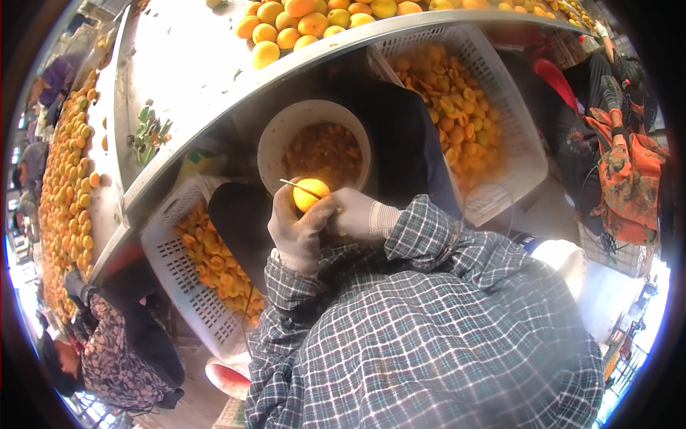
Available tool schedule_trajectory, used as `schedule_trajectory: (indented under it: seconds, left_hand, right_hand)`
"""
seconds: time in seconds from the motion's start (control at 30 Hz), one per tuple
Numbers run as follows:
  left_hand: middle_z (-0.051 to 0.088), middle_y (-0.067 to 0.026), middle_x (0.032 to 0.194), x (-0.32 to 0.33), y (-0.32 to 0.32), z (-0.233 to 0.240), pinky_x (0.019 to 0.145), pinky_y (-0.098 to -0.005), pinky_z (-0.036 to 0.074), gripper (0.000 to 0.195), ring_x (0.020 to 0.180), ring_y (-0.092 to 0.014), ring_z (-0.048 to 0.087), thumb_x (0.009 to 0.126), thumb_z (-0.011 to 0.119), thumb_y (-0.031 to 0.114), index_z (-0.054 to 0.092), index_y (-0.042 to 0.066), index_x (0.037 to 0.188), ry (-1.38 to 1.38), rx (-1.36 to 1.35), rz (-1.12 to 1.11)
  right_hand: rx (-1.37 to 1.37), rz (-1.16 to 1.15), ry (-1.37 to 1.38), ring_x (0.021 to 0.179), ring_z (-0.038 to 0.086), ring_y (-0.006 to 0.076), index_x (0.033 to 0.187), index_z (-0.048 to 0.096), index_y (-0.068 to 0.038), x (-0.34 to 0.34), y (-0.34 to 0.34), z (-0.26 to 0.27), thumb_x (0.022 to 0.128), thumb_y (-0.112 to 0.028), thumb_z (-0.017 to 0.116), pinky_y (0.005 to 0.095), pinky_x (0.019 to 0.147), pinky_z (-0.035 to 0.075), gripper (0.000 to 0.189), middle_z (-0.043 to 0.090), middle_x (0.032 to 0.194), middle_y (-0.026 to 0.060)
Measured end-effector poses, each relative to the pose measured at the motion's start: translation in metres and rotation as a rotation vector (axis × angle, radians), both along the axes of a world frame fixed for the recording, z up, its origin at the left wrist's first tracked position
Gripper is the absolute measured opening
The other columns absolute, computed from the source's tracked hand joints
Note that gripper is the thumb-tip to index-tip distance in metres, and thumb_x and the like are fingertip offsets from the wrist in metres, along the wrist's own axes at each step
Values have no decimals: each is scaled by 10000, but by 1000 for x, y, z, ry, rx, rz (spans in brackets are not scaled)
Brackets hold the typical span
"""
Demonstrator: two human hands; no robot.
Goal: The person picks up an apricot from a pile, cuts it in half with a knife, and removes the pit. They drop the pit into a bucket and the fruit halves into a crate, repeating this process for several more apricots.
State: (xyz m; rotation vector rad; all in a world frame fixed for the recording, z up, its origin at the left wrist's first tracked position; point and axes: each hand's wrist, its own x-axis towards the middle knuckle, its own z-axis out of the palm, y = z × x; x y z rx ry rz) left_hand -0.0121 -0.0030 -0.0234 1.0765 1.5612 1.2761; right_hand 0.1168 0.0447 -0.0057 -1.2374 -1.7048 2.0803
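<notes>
Both my hands wear grey gloves and meet in front of my lap, just below the rim of a white bucket. My left hand (297, 228) grips a whole yellow-orange apricot (311, 195) between fingers and thumb. Against the fruit lies a thin knife blade (293, 184), its tip pointing up and left. My right hand (358, 213) is closed at the fruit's right side, on the blade's side; the knife's handle is hidden in it. Behind the fruit, the white bucket (270, 145) holds a brown mass of what look like apricot pits.
White plastic crates of halved apricots stand at left (187, 279) and right (514, 134). A metal-edged table (214, 96) curves ahead, bearing whole apricots (313, 24) and a heap of leaves (149, 134). Co-workers sit at lower left (123, 354) and far right (627, 171).
</notes>
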Motion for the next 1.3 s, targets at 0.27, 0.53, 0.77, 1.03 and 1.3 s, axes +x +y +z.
schedule_trajectory:
  seconds: [0.27, 0.53, 0.77, 1.03, 1.3]
  left_hand:
    - [508, -22, 600, -24, 7, 6, 335, -178, 254, 378, 378, -45, 342, 825, 517, 395, 544, 26, 905, -509, -166, 39]
    - [510, -23, 536, -12, 9, -7, 318, -185, 285, 554, 338, -65, 370, 864, 326, 573, 556, 74, 790, -842, -409, -278]
    - [477, -16, 499, -12, 14, -15, 282, -210, 226, 499, 301, -84, 341, 853, 368, 571, 519, 110, 738, -758, -657, 49]
    - [493, -5, 525, -1, 14, -30, 297, -220, 244, 564, 314, -106, 361, 809, 328, 650, 532, 124, 805, -954, -646, 278]
    - [576, -88, 841, 2, 9, -102, 539, -263, 483, 545, 678, -140, 578, 883, 357, 521, 516, 22, 1034, -531, -174, 234]
  right_hand:
    - [191, -53, -20, 791, 630, 208, 1113, 543, -31, 23, -10, 10, 808, -148, 545, 287, 714, 498, 328, 629, 908, 148]
    - [1029, 128, -18, 765, 632, 274, 1121, 510, -76, 14, 22, -14, 749, -231, 673, 334, 676, 520, 435, 626, 856, 135]
    - [1155, 338, -132, 676, 626, 252, 989, 527, -76, -10, 32, -44, 734, -409, 651, 344, 586, 499, 437, 616, 753, 100]
    - [1007, 83, -205, 658, 628, 276, 925, 557, -89, -24, 23, -46, 749, -436, 630, 362, 603, 501, 395, 629, 725, 95]
    - [793, 32, -349, 736, 644, 292, 953, 570, -58, -38, 17, -39, 752, -297, 655, 364, 657, 516, 324, 639, 787, 169]
